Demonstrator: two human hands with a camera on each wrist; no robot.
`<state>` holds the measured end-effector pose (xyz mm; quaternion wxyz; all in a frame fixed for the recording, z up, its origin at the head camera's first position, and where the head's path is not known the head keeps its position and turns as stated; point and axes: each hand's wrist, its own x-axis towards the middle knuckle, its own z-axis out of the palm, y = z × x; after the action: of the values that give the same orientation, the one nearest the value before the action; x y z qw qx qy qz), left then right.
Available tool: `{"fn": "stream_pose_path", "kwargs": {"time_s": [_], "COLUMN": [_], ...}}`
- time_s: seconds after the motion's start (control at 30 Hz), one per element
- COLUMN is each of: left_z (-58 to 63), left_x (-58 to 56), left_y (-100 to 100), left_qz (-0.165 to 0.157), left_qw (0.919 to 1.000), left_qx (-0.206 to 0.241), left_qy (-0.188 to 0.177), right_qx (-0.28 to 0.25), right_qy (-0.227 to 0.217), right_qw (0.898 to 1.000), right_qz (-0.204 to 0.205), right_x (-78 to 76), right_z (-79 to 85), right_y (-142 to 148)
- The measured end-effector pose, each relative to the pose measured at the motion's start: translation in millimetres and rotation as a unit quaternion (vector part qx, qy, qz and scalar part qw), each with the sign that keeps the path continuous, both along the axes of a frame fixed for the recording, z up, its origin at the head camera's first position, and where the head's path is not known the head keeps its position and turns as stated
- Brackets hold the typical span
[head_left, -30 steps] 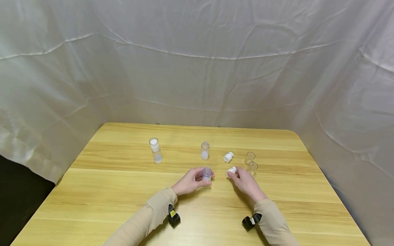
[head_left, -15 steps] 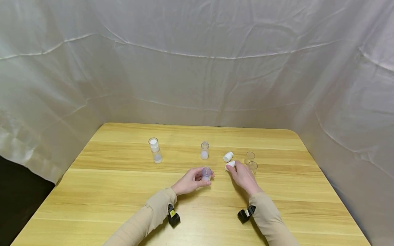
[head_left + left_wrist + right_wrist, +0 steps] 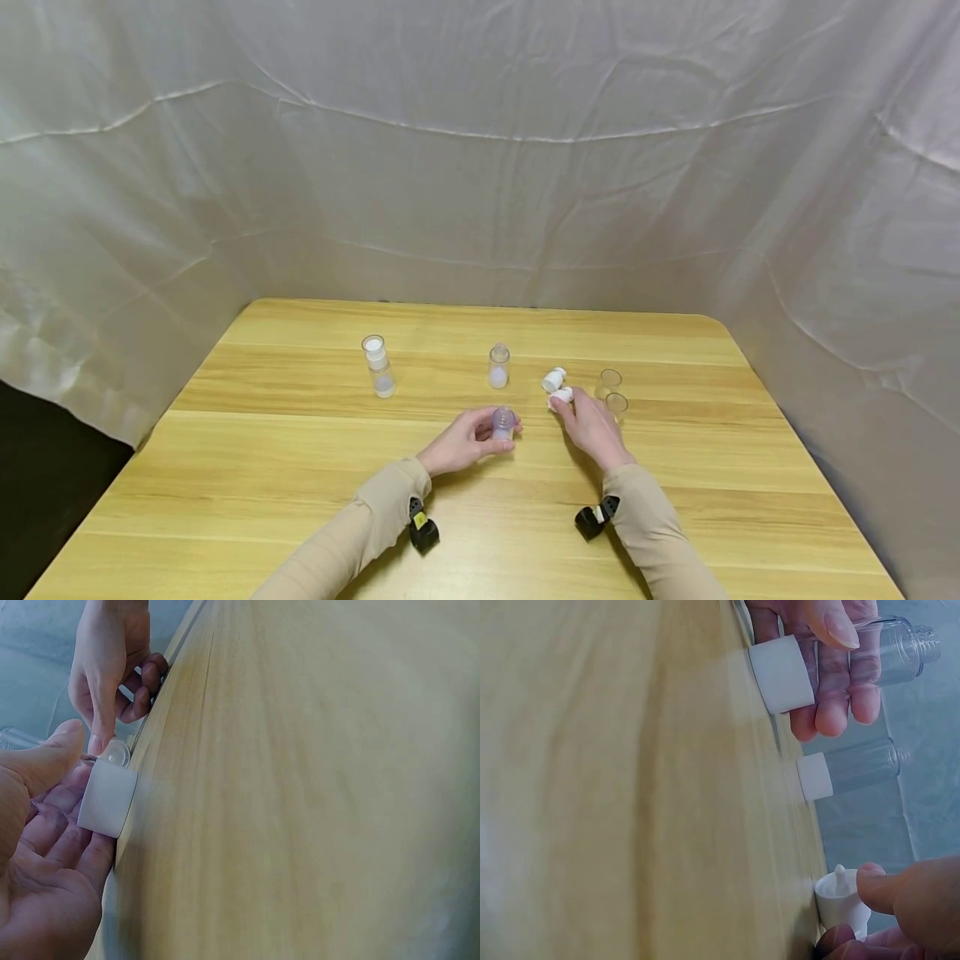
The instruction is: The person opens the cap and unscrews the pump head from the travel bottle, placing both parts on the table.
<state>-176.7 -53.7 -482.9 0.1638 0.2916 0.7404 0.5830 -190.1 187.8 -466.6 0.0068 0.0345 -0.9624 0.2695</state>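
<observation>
My left hand (image 3: 468, 443) holds a clear bottle (image 3: 889, 656) upright by its sides; the bottle has a white base (image 3: 781, 673) and a bare threaded neck. The thumb lies on one side, the fingers on the other. To the right, my right hand (image 3: 596, 429) pinches a white pump head (image 3: 561, 397) between thumb and fingers, low over the table. A second white pump head (image 3: 553, 380) lies tilted just behind it, very close. A second clear bottle (image 3: 498, 367), also with a bare neck, stands farther back, between the hands.
Two clear caps (image 3: 611, 380) with round rims upward stand right of the pump heads, near my right hand. At the back left stands a bottle (image 3: 379, 368) fitted with a white pump head and clear cap. A pale curtain (image 3: 480, 208) surrounds the wooden table (image 3: 262, 500).
My right hand has moved away from me and slightly left with its pump head, up close to the other pump head. The left hand and its bottle have stayed in place.
</observation>
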Motion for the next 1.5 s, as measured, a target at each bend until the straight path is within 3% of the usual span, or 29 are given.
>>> {"fn": "stream_pose_path", "kwargs": {"time_s": [0.8, 1.1, 1.5], "left_z": [-1.9, -2.1, -2.1], "left_x": [-0.9, -0.8, -0.5], "left_y": [-0.1, -0.1, 0.2], "left_qz": [-0.001, 0.004, 0.007], "left_qw": [1.0, 1.0, 0.9999], "left_qx": [-0.003, -0.005, -0.007], "left_qy": [-0.001, 0.001, -0.003], "right_qx": [-0.004, -0.003, 0.001], "right_qy": [0.01, -0.006, -0.003], "right_qw": [1.0, 1.0, 0.999], "right_qz": [0.005, 0.002, 0.039], "right_x": [4.5, 4.5, 25.3], "right_z": [0.8, 1.6, 6.0], "right_y": [0.2, -0.5, -11.0]}}
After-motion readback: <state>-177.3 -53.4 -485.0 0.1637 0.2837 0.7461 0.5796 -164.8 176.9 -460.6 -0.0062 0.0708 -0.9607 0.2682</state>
